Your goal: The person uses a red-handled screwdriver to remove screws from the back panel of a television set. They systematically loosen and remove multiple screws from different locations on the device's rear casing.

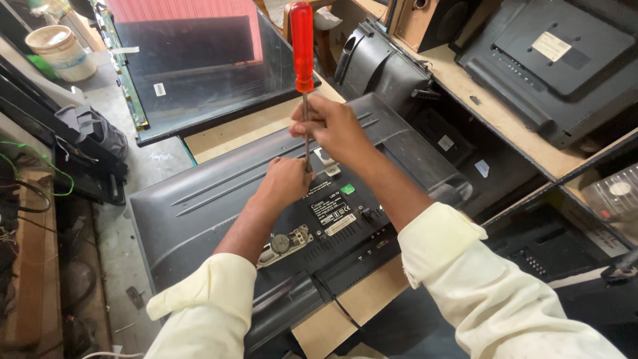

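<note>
Both hands [286,183] [332,126] clamp a red-handled screwdriver [302,46] upright, steadying its tip against the television's back cover [199,206].

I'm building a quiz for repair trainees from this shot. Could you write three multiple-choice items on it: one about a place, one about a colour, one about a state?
1. Where does the screwdriver's tip meet?
A. the white bucket
B. the back of the grey television
C. the wooden shelf

2. What colour is the screwdriver's handle?
A. red
B. blue
C. yellow

3. How is the screwdriver held?
A. lying flat
B. upright, handle at top
C. upside down, handle at bottom

Key: 1 B, the shaft under the right hand runs down to the television back beside the left hand. 2 A, the screwdriver has a plainly red handle. 3 B, the handle stands above both hands, metal shaft pointing down.
</note>
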